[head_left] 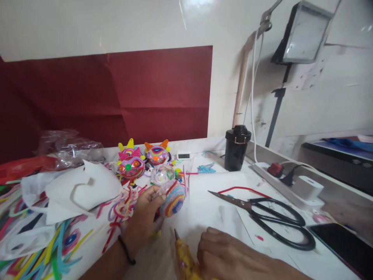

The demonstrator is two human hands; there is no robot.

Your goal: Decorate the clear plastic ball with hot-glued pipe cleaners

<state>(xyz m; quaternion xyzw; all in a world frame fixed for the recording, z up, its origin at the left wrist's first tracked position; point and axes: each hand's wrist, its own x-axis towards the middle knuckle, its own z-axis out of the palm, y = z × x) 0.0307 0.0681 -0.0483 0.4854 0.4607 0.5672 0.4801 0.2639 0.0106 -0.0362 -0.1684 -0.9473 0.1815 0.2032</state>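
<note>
My left hand (148, 206), with a black band at the wrist, is closed around a round ball (174, 198) covered in striped, fuzzy pipe cleaners in blue, orange, purple and yellow. Low in front, my right hand (218, 249) is curled around what looks like a yellow glue gun (185, 259). Its dark pointed nozzle points up, a little below the ball and apart from it; its grip is hidden. Just behind the ball sits a clear plastic ball (163, 174). Two finished-looking pipe-cleaner faces, one pink (131, 167) and one with orange ears (157, 153), stand farther back.
Black-handled scissors (276, 221) lie to the right, beside a phone (340, 247). A black cup (237, 149) and a power strip (291, 188) stand behind. Loose pipe cleaners (58, 249), white paper (81, 190) and plastic wrap (70, 146) crowd the left.
</note>
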